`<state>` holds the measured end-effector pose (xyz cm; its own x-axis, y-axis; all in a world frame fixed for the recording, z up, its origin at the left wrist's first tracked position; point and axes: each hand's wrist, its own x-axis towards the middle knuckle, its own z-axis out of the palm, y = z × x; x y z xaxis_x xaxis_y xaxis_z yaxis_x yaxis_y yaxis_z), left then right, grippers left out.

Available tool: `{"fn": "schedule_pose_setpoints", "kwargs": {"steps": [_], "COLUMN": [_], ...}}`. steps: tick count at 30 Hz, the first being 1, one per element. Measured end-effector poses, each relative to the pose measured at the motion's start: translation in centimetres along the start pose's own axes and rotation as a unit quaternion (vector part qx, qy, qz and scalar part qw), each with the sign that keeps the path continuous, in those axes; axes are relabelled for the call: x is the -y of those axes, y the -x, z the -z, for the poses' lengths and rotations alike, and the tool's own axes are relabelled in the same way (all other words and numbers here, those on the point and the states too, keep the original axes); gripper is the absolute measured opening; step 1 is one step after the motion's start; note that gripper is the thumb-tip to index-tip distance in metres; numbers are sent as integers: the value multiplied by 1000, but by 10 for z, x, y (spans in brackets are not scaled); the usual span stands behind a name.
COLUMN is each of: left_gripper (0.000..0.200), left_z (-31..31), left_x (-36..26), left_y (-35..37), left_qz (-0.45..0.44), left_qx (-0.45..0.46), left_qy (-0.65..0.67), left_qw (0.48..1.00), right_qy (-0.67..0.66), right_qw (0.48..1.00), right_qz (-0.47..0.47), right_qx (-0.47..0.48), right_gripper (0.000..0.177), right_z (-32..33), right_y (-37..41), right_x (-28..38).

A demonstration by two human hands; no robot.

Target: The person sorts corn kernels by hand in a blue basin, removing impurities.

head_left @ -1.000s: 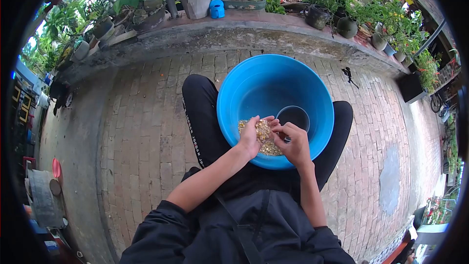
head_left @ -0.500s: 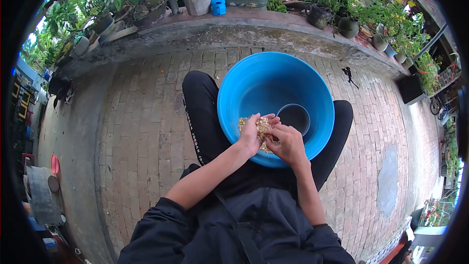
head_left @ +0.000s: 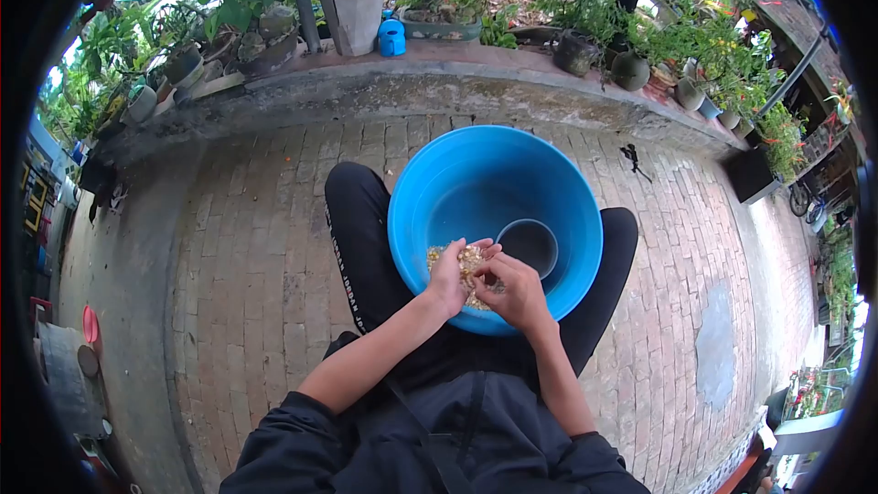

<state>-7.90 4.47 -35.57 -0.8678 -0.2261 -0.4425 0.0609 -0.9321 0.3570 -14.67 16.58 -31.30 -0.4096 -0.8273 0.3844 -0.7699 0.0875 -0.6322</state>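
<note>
Grain (head_left: 471,261) lies in the cupped left hand (head_left: 448,281), palm up, and below it at the tub's seven-to-six o'clock. The right hand (head_left: 514,291), fingertips pinched together over the palm, reaches in from five o'clock. Blue tub (head_left: 494,142) between the knees; round bowl (head_left: 529,249) inside, toward four o'clock.

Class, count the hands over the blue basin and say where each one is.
2: the left hand, palm up, holds grain over the blue basin; the right hand, beside it, has its fingertips at that grain.
</note>
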Motion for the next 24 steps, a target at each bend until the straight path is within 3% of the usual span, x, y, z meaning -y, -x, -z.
{"fn": "schedule_pose_setpoints", "kwargs": {"steps": [3,10,17,24], "left_gripper": [46,48,48,46], "left_z": [-8,7,12,6], "left_x": [-1,5,8,7], "left_y": [5,-12,-15,-12], "left_qz": [2,-2,-5,-11], "left_qx": [-36,-10,-12,-18], "left_qy": [-14,-5,-21,-6], "left_qw": [999,1000,1000,1000], "right_qy": [-9,-52,25,18], "right_qw": [1000,998,999,999], "right_qz": [-1,-23,17,29], "right_qx": [7,19,14,-20], "right_gripper": [14,17,22,23], "right_z": [5,5,4,11], "right_y": [-2,-3,-5,-7], "right_x": [7,1,3,2]}}
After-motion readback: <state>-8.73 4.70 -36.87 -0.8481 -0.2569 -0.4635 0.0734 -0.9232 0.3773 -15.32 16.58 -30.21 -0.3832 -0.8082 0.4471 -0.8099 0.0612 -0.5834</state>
